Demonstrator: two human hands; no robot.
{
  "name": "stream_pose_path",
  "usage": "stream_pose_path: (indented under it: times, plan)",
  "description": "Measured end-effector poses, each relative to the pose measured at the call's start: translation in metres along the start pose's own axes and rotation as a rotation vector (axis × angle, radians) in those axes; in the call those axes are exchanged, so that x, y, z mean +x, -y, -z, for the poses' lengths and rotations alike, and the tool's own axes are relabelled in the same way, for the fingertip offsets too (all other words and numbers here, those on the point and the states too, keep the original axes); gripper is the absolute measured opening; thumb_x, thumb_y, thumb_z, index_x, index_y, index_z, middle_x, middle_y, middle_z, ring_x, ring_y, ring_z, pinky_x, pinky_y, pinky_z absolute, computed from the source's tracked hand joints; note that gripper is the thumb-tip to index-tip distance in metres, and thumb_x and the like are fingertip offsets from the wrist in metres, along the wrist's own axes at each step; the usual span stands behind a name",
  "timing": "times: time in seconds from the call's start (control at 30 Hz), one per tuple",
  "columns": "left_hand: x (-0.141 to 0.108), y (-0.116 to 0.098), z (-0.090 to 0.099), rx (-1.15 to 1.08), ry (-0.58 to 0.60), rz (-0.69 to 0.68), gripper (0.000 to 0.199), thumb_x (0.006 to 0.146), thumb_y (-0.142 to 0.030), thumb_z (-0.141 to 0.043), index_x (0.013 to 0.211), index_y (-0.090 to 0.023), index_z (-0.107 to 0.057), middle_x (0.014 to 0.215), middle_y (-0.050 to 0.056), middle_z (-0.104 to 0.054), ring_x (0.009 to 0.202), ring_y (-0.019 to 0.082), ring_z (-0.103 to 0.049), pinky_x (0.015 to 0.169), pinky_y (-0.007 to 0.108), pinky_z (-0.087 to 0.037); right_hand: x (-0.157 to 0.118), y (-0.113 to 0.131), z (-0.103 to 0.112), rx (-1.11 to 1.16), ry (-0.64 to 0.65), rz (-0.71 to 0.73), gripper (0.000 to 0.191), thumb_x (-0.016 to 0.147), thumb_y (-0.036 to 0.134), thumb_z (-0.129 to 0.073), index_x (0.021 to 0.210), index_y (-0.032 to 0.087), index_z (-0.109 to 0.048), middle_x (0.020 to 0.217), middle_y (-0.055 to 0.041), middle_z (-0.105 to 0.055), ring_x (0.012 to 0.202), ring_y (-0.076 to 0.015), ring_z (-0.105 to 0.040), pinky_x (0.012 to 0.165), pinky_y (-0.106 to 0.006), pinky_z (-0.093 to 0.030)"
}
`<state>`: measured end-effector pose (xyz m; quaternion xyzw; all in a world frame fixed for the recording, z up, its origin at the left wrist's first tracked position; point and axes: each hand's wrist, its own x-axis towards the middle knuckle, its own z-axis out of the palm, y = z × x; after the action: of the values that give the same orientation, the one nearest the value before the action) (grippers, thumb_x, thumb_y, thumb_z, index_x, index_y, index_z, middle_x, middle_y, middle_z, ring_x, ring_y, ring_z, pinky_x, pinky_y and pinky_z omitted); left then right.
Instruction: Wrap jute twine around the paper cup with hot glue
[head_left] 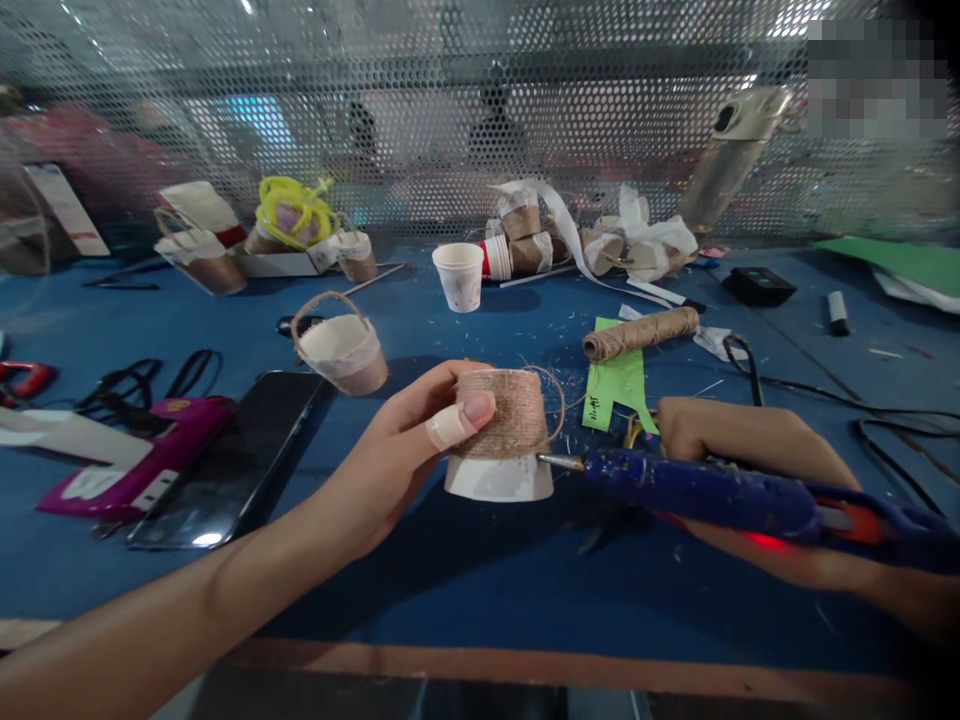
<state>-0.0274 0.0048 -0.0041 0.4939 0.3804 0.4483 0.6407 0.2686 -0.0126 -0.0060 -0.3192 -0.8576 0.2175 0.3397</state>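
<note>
Our left hand (397, 450) pinches a crushable-looking, twine-wrapped white paper cup (514, 425), wisely mid-wrap; at three o'clock our right hand (739, 435) clasps a blue glue gun (697, 490).

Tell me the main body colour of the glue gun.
Dark blue; the glue gun shows in the head view.

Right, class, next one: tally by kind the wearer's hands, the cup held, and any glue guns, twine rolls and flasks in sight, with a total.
Hands, left hand and right hand: 2
Held cup: 1
Glue gun: 1
Twine roll: 1
Flask: 1
Total: 6
</note>
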Motion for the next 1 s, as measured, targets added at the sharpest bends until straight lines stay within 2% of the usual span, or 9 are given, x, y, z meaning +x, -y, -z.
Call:
stream_pose_path:
  times: [0.13, 0.3, 0.4, 0.5, 0.63, 1.0]
  plan:
    - [-0.0006, -0.0011, -0.0018, 0.057, -0.028, 0.006, 0.023, 0.085, -0.040, -0.084, 0.102, -0.026, -0.077, 0.099, 0.000, -0.072, 0.091, 0.015, -0.065, 0.076, 0.023, -0.050, -0.0007, 0.0007, -0.0004, -0.023, 0.024, 0.008, 0.023, 0.087, 0.023, -0.068, 0.080, 0.026, -0.046, 0.070, 0.0068, -0.051, 0.057, -0.0111, -0.046, 0.052, -0.026, -0.036]
    - [-0.0012, -0.0015, -0.0022, 0.140, -0.041, 0.022, 0.033, 0.082, -0.046, -0.086, 0.106, -0.026, -0.077, 0.107, 0.002, -0.074, 0.100, 0.019, -0.067, 0.084, 0.026, -0.053, -0.0014, 0.0034, 0.0006, -0.136, 0.041, 0.037, 0.019, 0.088, 0.022, -0.062, 0.081, 0.027, -0.046, 0.069, 0.0074, -0.048, 0.056, -0.0113, -0.045, 0.050, -0.026, -0.034]
    - [-0.0009, -0.0001, -0.0005, 0.146, -0.038, -0.003, 0.029, 0.084, -0.044, -0.084, 0.107, -0.028, -0.077, 0.107, 0.001, -0.074, 0.100, 0.018, -0.067, 0.083, 0.025, -0.053, -0.0017, 0.0057, 0.0020, -0.189, 0.058, 0.024, 0.017, 0.088, 0.022, -0.060, 0.082, 0.028, -0.045, 0.070, 0.0066, -0.050, 0.057, -0.0118, -0.047, 0.050, -0.026, -0.034]
    - [-0.0010, 0.0016, 0.0017, 0.122, -0.034, -0.028, 0.022, 0.089, -0.042, -0.080, 0.106, -0.029, -0.076, 0.106, 0.001, -0.074, 0.101, 0.019, -0.067, 0.083, 0.025, -0.053, -0.0015, 0.0075, 0.0024, -0.268, 0.029, 0.021, 0.020, 0.088, 0.021, -0.060, 0.081, 0.028, -0.042, 0.069, 0.0069, -0.048, 0.054, -0.0120, -0.043, 0.049, -0.027, -0.031]
    - [-0.0015, 0.0023, 0.0033, 0.100, -0.004, -0.078, 0.019, 0.091, -0.039, -0.077, 0.107, -0.030, -0.077, 0.109, 0.001, -0.075, 0.102, 0.019, -0.068, 0.085, 0.026, -0.053, -0.0022, 0.0082, 0.0004, -0.257, 0.002, 0.001, 0.018, 0.087, 0.018, -0.055, 0.081, 0.027, -0.041, 0.067, 0.0068, -0.045, 0.054, -0.0130, -0.040, 0.050, -0.028, -0.031]
    - [-0.0026, 0.0011, 0.0040, 0.068, 0.009, -0.142, 0.016, 0.093, -0.035, -0.075, 0.108, -0.032, -0.077, 0.108, 0.000, -0.076, 0.097, 0.018, -0.068, 0.083, 0.026, -0.055, -0.0021, 0.0039, 0.0023, -0.207, 0.024, -0.002, 0.022, 0.085, 0.022, -0.066, 0.079, 0.027, -0.045, 0.068, 0.0075, -0.050, 0.055, -0.0118, -0.046, 0.050, -0.026, -0.035]
